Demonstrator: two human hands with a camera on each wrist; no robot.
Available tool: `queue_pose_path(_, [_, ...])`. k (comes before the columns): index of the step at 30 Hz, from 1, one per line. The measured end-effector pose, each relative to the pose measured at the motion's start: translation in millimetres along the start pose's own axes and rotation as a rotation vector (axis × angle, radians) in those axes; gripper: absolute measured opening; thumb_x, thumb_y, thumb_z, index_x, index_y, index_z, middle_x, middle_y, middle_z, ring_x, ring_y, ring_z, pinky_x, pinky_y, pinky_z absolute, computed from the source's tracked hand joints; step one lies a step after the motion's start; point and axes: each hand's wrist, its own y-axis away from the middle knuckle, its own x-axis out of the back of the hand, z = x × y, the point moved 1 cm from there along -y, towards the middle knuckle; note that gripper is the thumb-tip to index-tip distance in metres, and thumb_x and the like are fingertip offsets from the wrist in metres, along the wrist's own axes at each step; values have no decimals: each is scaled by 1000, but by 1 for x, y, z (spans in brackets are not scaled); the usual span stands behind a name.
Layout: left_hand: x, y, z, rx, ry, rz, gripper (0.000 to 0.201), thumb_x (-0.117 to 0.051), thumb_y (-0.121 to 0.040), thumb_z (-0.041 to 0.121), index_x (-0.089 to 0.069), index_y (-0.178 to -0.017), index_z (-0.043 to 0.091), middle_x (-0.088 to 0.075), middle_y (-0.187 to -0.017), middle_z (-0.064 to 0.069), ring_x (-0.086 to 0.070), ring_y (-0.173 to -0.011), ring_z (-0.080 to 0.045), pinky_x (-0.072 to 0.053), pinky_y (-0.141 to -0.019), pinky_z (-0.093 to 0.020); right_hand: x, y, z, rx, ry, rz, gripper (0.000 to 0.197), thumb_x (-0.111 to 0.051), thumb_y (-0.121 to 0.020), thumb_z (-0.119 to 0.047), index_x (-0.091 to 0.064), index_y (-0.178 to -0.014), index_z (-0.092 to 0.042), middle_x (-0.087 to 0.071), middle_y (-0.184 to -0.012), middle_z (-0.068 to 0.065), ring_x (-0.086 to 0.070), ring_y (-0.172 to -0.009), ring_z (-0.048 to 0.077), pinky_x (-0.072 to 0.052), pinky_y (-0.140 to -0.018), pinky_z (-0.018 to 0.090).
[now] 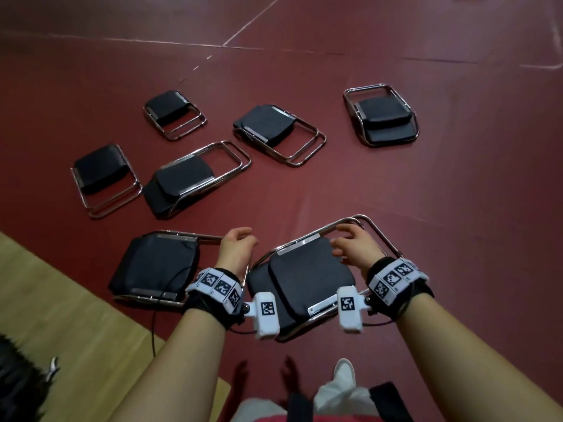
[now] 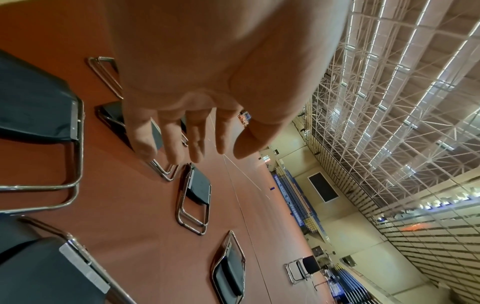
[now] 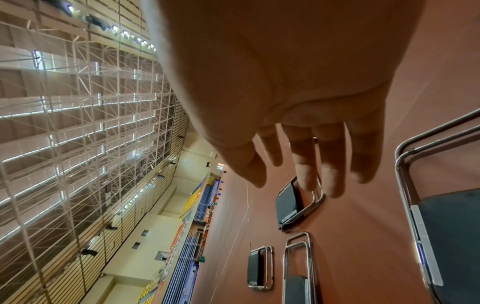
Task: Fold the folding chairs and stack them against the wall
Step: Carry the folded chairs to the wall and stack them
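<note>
Several folded chairs with black seats and chrome frames lie flat on the red floor. The two nearest are a left chair point(image 1: 155, 266) and a right chair point(image 1: 301, 275). My left hand point(image 1: 243, 236) hovers between them, above the left chair's frame end, fingers relaxed and holding nothing point(image 2: 197, 144). My right hand point(image 1: 347, 239) hovers over the top frame bar of the right chair with loose fingers. In the right wrist view that hand point(image 3: 298, 164) is in the air, with the chair's frame point(image 3: 405, 156) beside it. Other folded chairs point(image 1: 198, 178) lie further out.
A pale wooden floor strip point(image 1: 45, 300) runs along the near left. White court lines point(image 1: 243, 22) cross the red floor beyond the chairs. An unfolded chair point(image 2: 302, 269) stands far off near blue bleachers point(image 2: 293, 193). My white shoe point(image 1: 344, 370) is below the right chair.
</note>
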Motion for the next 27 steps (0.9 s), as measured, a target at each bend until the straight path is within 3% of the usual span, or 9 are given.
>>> queue_pose_path(3, [7, -25, 10, -21, -33, -40, 26, -62, -87, 6, -65, -110, 18, -67, -116, -13, -63, -104, -25, -48, -99, -42, -14, -8, -6, -20, -44, 49, 34, -63, -87, -7, -56, -119, -18, -62, -103, 11, -58, -62, 16, -42, -64, 34])
queue_pose_path(7, [21, -68, 23, -85, -99, -136, 27, -60, -90, 6, -64, -116, 13, -64, -105, -8, -57, -88, -16, -47, -67, -27, -42, -16, -10, -30, -125, 165, 36, -62, -88, -6, -55, -122, -16, -64, -104, 14, -59, -64, 17, -42, -60, 31])
queue_pose_path(9, [28, -87, 28, -122, -142, -195, 29, -60, -90, 7, -64, -118, 14, -63, -105, -6, -57, -86, -15, -43, -61, -26, -59, -13, -13, -24, -161, 219, 36, -62, -90, -5, -54, -123, -16, -65, -106, 13, -60, -66, 18, -39, -56, 28])
queue_pose_path(14, [49, -127, 22, -133, -214, -368, 31, -60, -90, 5, -64, -120, 12, -65, -107, -7, -57, -92, -16, -43, -77, -29, -105, 5, -5, -26, -252, 376, 29, -62, -90, -8, -54, -111, -27, -63, -117, 13, -66, -78, 23, -47, -66, 35])
queue_pose_path(19, [55, -137, -3, -146, -304, -451, 31, -58, -90, 3, -64, -119, 8, -66, -107, -13, -56, -90, -17, -48, -87, -37, -137, 34, 24, -109, -325, 459, 37, -60, -91, -7, -52, -126, -17, -62, -107, 13, -63, -75, 20, -42, -57, 27])
queue_pose_path(21, [51, -134, -16, -138, -333, -477, 29, -57, -90, 2, -64, -118, 7, -65, -101, -11, -57, -85, -17, -50, -86, -40, -141, 44, 42, -146, -360, 478, 38, -61, -91, -8, -52, -127, -17, -62, -106, 10, -63, -76, 21, -43, -57, 28])
queue_pose_path(23, [45, -134, -30, -135, -378, -490, 27, -58, -90, 3, -65, -116, 8, -63, -96, -8, -57, -87, -17, -52, -93, -47, -143, 47, 62, -189, -412, 496, 39, -61, -90, -6, -52, -128, -15, -63, -99, 8, -62, -74, 21, -41, -53, 26])
queue_pose_path(25, [36, -138, -49, -128, -398, -492, 24, -59, -90, 3, -66, -113, 8, -64, -92, -5, -57, -85, -17, -55, -79, -41, -143, 45, 83, -228, -463, 519, 40, -61, -89, -2, -53, -128, -11, -62, -94, 9, -60, -68, 19, -40, -47, 23])
queue_pose_path(27, [26, -143, -69, -122, -404, -482, 22, -60, -90, 3, -66, -110, 9, -63, -85, -2, -56, -74, -14, -45, -56, -26, -141, 38, 106, -260, -503, 535, 39, -59, -89, 1, -53, -126, -8, -61, -95, 14, -57, -60, 16, -38, -42, 21])
